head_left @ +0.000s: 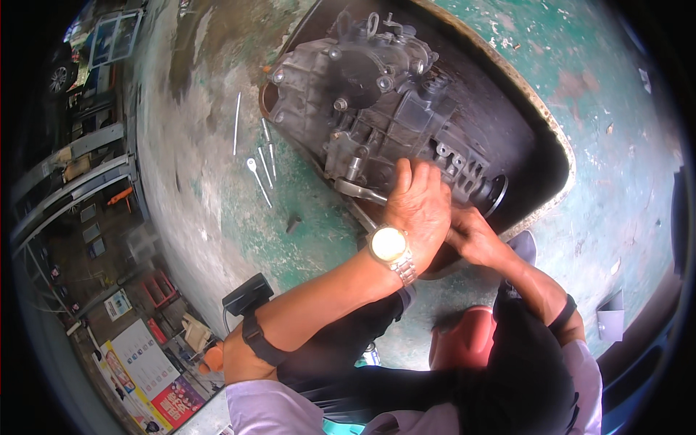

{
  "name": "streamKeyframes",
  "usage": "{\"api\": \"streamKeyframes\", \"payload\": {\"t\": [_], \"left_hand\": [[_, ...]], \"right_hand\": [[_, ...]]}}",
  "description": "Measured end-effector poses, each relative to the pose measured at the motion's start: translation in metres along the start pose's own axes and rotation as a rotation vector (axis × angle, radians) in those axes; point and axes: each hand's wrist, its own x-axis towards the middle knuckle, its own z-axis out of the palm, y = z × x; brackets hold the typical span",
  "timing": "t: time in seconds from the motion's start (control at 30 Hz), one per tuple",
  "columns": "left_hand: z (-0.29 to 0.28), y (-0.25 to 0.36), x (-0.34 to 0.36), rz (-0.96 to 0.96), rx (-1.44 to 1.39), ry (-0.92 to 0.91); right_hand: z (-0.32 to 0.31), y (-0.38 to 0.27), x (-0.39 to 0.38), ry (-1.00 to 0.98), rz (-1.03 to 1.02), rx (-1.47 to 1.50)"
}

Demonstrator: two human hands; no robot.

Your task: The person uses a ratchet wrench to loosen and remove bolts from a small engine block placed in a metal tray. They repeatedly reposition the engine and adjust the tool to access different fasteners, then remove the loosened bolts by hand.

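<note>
A dark grey gearbox [362, 90] with bolts and ribbed casing lies in a deep brown tray [562, 167] on the floor. My left hand [420, 206], wearing a metal-banded watch [389, 245], is closed round the handle of a ratchet wrench [360, 191]. The wrench's head carries a socket [355, 165] standing against the near side of the casing. Close beside it, my right hand [475, 238] is curled at the tray's near edge. Its fingertips are partly hidden behind my left hand, so what they hold does not show.
On the green, worn floor left of the tray lie several slim tools, including a small ratchet [254, 168] and a thin rod [238, 123]. A small dark cylinder [293, 223] sits nearer me. Between my legs is a red stool [464, 337]. Shelving and clutter line the far left.
</note>
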Motion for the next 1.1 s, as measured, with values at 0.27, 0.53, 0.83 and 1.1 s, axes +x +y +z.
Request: {"api": "streamKeyframes", "payload": {"t": [0.27,0.53,0.83,1.1], "left_hand": [[-0.004,0.010,0.004,0.043,0.045,-0.021],[-0.019,0.059,0.001,0.229,0.309,-0.330],[-0.045,0.081,0.001,0.414,0.183,-0.419],[-0.052,0.081,0.001,0.414,0.141,-0.311]], "right_hand": [[0.003,0.010,0.001,0.030,-0.064,-0.050],[0.001,0.014,-0.005,0.010,0.028,-0.045],[-0.001,0.020,-0.001,0.012,-0.012,-0.069],[-0.001,0.009,-0.001,0.049,-0.046,0.005]]}}
